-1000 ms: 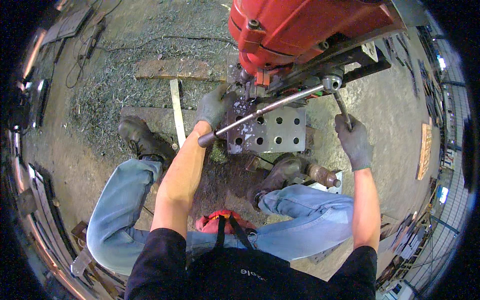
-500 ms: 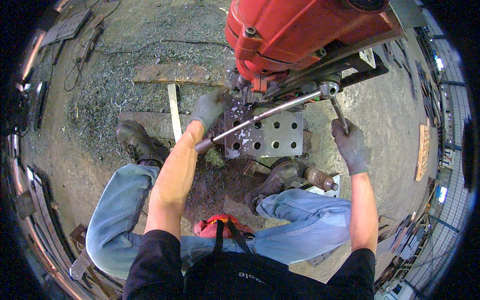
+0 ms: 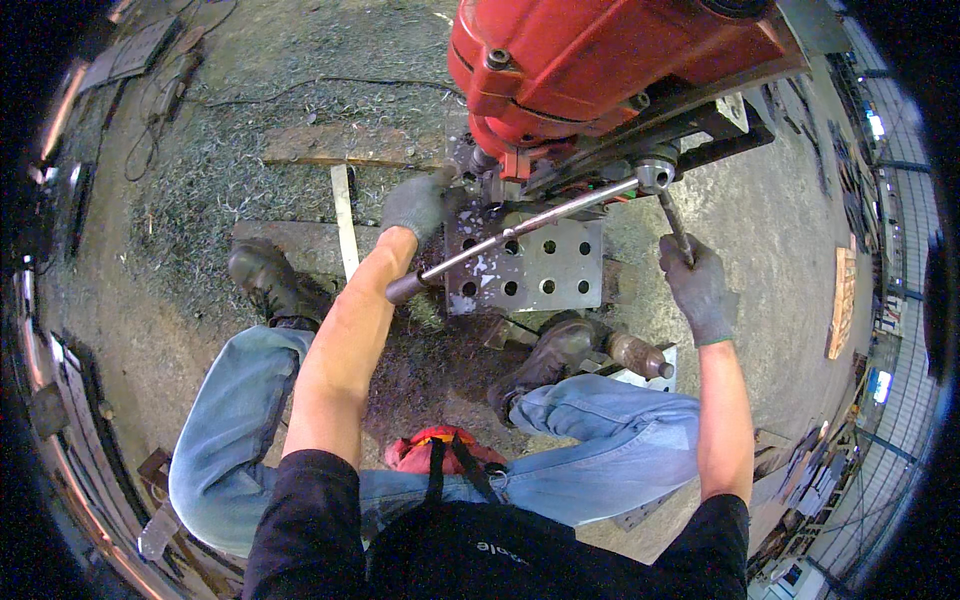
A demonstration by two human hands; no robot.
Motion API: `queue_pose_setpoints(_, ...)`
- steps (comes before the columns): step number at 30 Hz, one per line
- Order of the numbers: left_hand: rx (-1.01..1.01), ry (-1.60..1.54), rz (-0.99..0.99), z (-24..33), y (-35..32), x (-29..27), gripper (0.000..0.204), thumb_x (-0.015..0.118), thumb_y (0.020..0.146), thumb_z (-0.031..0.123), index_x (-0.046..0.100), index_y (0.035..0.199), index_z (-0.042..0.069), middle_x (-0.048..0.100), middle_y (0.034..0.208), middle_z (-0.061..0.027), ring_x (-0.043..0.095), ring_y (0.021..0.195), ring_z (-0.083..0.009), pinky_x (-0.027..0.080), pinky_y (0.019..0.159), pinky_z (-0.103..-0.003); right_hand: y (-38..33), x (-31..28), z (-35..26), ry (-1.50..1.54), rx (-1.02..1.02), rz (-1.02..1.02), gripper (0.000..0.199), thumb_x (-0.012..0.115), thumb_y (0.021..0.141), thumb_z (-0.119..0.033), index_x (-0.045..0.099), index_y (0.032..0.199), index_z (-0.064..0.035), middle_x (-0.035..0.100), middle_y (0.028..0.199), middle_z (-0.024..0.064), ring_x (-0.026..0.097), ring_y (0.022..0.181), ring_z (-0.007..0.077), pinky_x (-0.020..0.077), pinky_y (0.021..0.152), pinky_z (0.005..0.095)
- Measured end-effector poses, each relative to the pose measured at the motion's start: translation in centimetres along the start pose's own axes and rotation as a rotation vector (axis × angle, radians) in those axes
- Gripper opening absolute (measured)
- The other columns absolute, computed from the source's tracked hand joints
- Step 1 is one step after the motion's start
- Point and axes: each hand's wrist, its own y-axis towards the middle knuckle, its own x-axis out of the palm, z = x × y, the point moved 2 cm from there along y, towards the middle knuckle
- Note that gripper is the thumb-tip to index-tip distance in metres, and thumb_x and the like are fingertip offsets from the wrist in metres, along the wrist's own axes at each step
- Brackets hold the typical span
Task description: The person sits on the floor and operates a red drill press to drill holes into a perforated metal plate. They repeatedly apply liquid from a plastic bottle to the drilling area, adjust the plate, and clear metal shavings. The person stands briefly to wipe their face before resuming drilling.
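The right hand [image 3: 697, 290] grips a short handle [image 3: 673, 216]. A longer handle [image 3: 540, 221] crosses above a holed metal plate [image 3: 530, 268], hiding part of it. The left hand [image 3: 414, 208] is at the plate's left edge, too dark at the tips to tell its grip. Beyond, a red drill [image 3: 600, 65] is cut off above.

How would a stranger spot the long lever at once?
Find the red machine, top centre. From the silver hub below it, the long lever slants down-left across the holed plate. The right hand holds the other lever, not this one.
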Motion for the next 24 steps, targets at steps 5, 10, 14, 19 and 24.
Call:
queue_pose_setpoints(5, 0.053, 0.09, 0.014, -1.0, 0.2, 0.3, 0.037, 0.056, 0.092, 0.046, 0.064, 0.119, 0.022, 0.07, 0.103, -0.018, 0.067, 0.096, -0.0406, 0.053, 0.081, -0.051, -0.1, 0.0, 0.1, -0.001, 0.01, -0.02, 0.034, 0.062, 0.092, -0.041, 0.07, 0.097, -0.0076, 0.067, 0.078, 0.0225, 0.066, 0.072, 0.0386, 0.0485, 0.065, 0.0445)
queue_pose_setpoints(10, 0.048, 0.126, -0.025, -0.6, 0.6, 0.1, 0.032, 0.054, 0.093, 0.042, 0.066, 0.113, 0.019, 0.07, 0.102, -0.0179, 0.067, 0.094, -0.0397, 0.053, 0.08, -0.053, -0.1, 0.0, 0.0, 0.033, 0.041, -0.051, 0.033, 0.064, 0.093, -0.036, 0.07, 0.1, -0.004, 0.064, 0.073, 0.0091, 0.059, 0.067, 0.0194, 0.0454, 0.061, 0.0342)
queue_pose_setpoints(14, 0.085, 0.182, -0.086, -1.2, 1.4, 0.0, 0.032, 0.054, 0.093, 0.041, 0.067, 0.111, 0.017, 0.07, 0.1, -0.0181, 0.067, 0.093, -0.0403, 0.053, 0.079, -0.053, 0.0, 0.1, -0.1, 0.028, -0.001, -0.029, 0.035, 0.065, 0.093, -0.036, 0.07, 0.099, -0.0018, 0.064, 0.072, 0.0031, 0.057, 0.066, 0.0113, 0.0448, 0.061, 0.0303)
queue_pose_setpoints(19, 0.094, 0.258, -0.143, -0.6, 1.8, -0.8, 0.034, 0.053, 0.093, 0.039, 0.067, 0.108, 0.012, 0.07, 0.1, -0.0184, 0.067, 0.094, -0.0405, 0.053, 0.081, -0.051, -0.3, -0.4, -1.1, -0.063, 0.019, -0.042, 0.031, 0.061, 0.091, -0.039, 0.071, 0.099, -0.0111, 0.069, 0.083, 0.0213, 0.068, 0.079, 0.0396, 0.0514, 0.069, 0.0454)
queue_pose_setpoints(24, 0.154, 0.222, -0.156, -0.7, 1.9, -0.8, 0.034, 0.051, 0.094, 0.038, 0.066, 0.109, 0.011, 0.069, 0.1, -0.0198, 0.066, 0.096, -0.0406, 0.053, 0.081, -0.052, -0.2, -0.8, -1.2, -0.122, 0.024, -0.06, 0.031, 0.061, 0.091, -0.039, 0.07, 0.097, -0.0097, 0.068, 0.079, 0.0165, 0.066, 0.076, 0.0324, 0.0507, 0.069, 0.0436)
